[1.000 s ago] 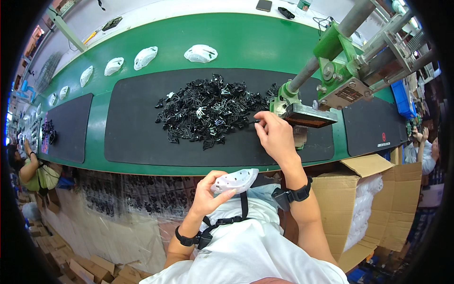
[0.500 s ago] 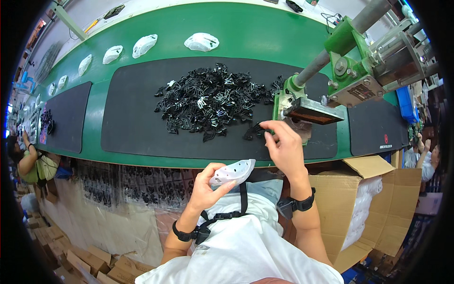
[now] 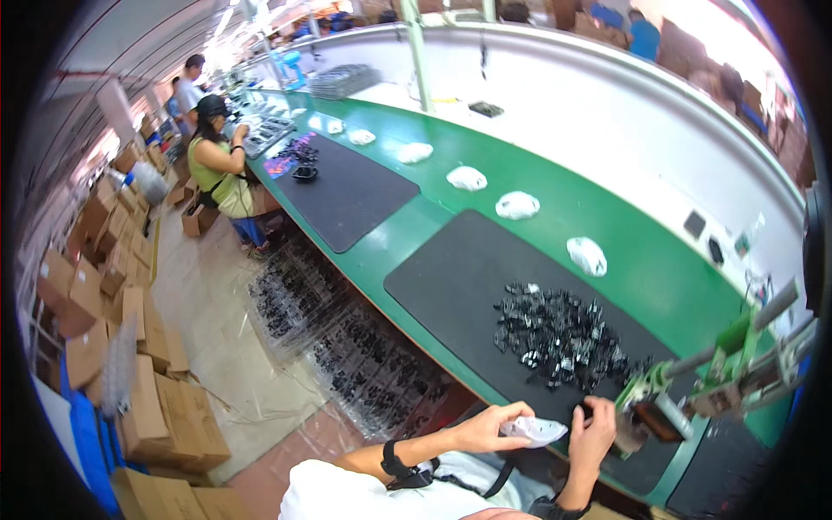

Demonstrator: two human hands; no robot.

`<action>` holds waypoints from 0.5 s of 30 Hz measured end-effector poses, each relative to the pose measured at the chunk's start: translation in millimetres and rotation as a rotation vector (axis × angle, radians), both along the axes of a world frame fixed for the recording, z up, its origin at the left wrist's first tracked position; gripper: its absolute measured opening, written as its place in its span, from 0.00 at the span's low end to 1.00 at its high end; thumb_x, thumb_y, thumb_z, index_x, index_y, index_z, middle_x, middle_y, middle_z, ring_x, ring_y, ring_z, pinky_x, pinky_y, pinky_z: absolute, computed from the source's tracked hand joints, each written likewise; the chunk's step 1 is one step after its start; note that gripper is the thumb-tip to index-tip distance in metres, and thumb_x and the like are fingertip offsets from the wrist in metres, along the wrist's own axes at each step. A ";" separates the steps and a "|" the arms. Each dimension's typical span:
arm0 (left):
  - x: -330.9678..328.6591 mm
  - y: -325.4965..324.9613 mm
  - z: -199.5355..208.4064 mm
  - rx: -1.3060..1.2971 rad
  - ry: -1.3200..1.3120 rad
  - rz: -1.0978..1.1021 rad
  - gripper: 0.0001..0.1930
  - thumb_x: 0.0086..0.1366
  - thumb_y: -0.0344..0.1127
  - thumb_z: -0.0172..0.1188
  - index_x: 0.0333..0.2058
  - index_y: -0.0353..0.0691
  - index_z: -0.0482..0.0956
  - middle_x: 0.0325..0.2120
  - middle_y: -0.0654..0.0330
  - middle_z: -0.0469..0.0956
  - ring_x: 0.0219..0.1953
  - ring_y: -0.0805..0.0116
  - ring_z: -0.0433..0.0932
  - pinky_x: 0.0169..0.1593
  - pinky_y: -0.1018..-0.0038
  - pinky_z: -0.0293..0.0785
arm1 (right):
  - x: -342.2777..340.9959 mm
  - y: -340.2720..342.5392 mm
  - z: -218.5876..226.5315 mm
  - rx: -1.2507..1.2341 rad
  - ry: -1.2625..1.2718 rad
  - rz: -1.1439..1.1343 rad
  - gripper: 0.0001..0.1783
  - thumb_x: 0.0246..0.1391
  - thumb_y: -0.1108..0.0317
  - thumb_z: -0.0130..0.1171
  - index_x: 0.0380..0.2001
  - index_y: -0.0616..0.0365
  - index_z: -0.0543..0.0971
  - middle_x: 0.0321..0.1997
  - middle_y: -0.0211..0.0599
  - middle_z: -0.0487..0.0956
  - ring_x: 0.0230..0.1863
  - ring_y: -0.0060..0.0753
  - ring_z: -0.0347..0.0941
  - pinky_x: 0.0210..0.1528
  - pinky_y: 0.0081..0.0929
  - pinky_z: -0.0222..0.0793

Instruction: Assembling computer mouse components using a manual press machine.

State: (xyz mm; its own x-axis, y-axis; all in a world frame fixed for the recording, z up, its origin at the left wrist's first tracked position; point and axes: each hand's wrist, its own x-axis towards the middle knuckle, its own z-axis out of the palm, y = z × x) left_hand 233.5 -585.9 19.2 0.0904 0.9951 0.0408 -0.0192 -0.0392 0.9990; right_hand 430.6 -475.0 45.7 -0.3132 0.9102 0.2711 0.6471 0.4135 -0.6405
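Observation:
A white, shell-shaped plastic cover [image 3: 539, 432] with small dark holes is held in my left hand [image 3: 490, 427], thumb and fingers closed on its left end. Just right of the cover, my right hand [image 3: 594, 438] has its fingers bent in a pinch around a small black plastic part, mostly hidden at the fingertips. Beyond both hands, a heap of black plastic parts [image 3: 563, 338] lies on a dark mat [image 3: 451, 269]. Close to the right hand stands a green bench press [image 3: 646, 420] with a metal head.
Several white covers [image 3: 517, 205] lie spaced along the green bench [image 3: 555, 230]. Another mat [image 3: 347, 191] lies farther left, where a person in a yellow-green top [image 3: 217, 165] works. Cardboard boxes [image 3: 178, 416] line the left floor; bagged black parts [image 3: 373, 373] lie below the bench.
The view has swung left and tilted, bringing the aisle and co-workers into sight. My left hand still holds the white cover; my right hand stays pinched near the heap, closer to the cover.

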 end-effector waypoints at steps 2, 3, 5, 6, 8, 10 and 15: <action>-2.2 7.3 -1.7 0.029 -0.033 0.007 0.19 0.62 0.35 0.66 0.48 0.36 0.71 0.40 0.61 0.78 0.43 0.75 0.75 0.48 0.73 0.72 | 0.4 8.5 -22.7 0.057 -0.018 0.025 0.13 0.47 0.76 0.64 0.39 0.60 0.78 0.42 0.41 0.74 0.21 0.35 0.72 0.27 0.30 0.69; -3.4 9.6 -2.9 0.044 -0.032 0.006 0.20 0.62 0.36 0.66 0.49 0.36 0.71 0.40 0.60 0.78 0.44 0.75 0.75 0.49 0.73 0.71 | -1.8 9.6 -25.5 0.001 -0.013 0.020 0.13 0.47 0.75 0.64 0.39 0.60 0.78 0.42 0.41 0.74 0.21 0.36 0.72 0.27 0.30 0.69; -7.5 16.9 -4.9 0.057 -0.040 -0.013 0.20 0.62 0.35 0.66 0.49 0.36 0.70 0.42 0.61 0.77 0.46 0.75 0.73 0.51 0.73 0.70 | -13.1 4.5 -13.4 -0.051 0.032 -0.062 0.13 0.45 0.80 0.64 0.37 0.63 0.78 0.38 0.41 0.74 0.23 0.33 0.72 0.28 0.28 0.67; -9.0 18.9 -4.4 0.064 -0.072 -0.025 0.20 0.63 0.35 0.65 0.50 0.36 0.70 0.43 0.62 0.76 0.47 0.75 0.73 0.52 0.74 0.70 | -12.7 4.7 -17.4 -0.001 0.055 -0.050 0.14 0.43 0.80 0.64 0.37 0.63 0.77 0.38 0.40 0.74 0.23 0.32 0.71 0.27 0.27 0.66; -9.8 23.9 0.0 0.074 -0.153 -0.017 0.22 0.61 0.40 0.66 0.49 0.35 0.70 0.40 0.62 0.75 0.44 0.75 0.72 0.51 0.74 0.69 | -16.4 1.9 -17.3 0.005 0.131 -0.046 0.12 0.42 0.82 0.62 0.33 0.63 0.77 0.36 0.38 0.74 0.22 0.31 0.67 0.24 0.25 0.61; -9.9 29.1 4.3 0.087 -0.188 -0.031 0.23 0.61 0.40 0.66 0.50 0.35 0.70 0.39 0.63 0.74 0.44 0.76 0.71 0.50 0.75 0.69 | -18.1 -2.3 -16.4 0.083 0.172 -0.032 0.10 0.41 0.84 0.57 0.30 0.62 0.77 0.33 0.36 0.73 0.24 0.30 0.65 0.23 0.24 0.57; -13.7 37.2 16.3 0.035 -0.329 -0.116 0.20 0.61 0.35 0.65 0.48 0.38 0.68 0.38 0.67 0.71 0.43 0.81 0.69 0.47 0.79 0.68 | 0.6 -4.8 -42.1 -0.032 0.320 0.007 0.09 0.47 0.69 0.64 0.35 0.55 0.81 0.34 0.44 0.76 0.34 0.44 0.73 0.40 0.37 0.73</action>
